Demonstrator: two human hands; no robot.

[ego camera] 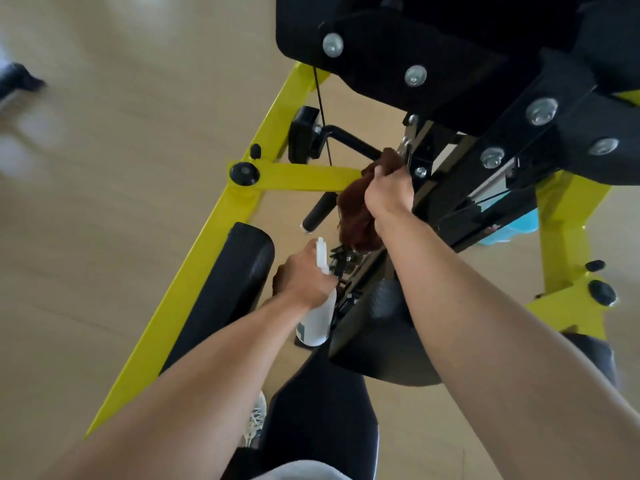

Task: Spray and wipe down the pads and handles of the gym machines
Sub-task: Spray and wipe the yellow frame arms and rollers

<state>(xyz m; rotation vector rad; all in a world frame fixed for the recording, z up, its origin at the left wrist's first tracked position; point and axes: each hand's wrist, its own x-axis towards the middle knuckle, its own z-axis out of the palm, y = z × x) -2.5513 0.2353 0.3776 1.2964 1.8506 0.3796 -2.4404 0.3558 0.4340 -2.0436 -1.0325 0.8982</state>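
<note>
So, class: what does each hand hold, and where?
Left hand grips the spray bottle at its neck; right hand clutches the brown cloth near its top.

Machine frame (pixel 221 209): bright yellow, with black pads (pixel 242 268) and black handle (pixel 320 211). Cloth (pixel 356 216): dark reddish-brown. Spray bottle (pixel 318 317): translucent white; floor (pixel 121 168): pale beige wood grain.

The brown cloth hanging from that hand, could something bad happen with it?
Maybe. The brown cloth dangles loose below the right hand, close to the thin black cable and metal brackets, so it might snag. The left hand holds the spray bottle low, so it could bump the black pad.
</note>
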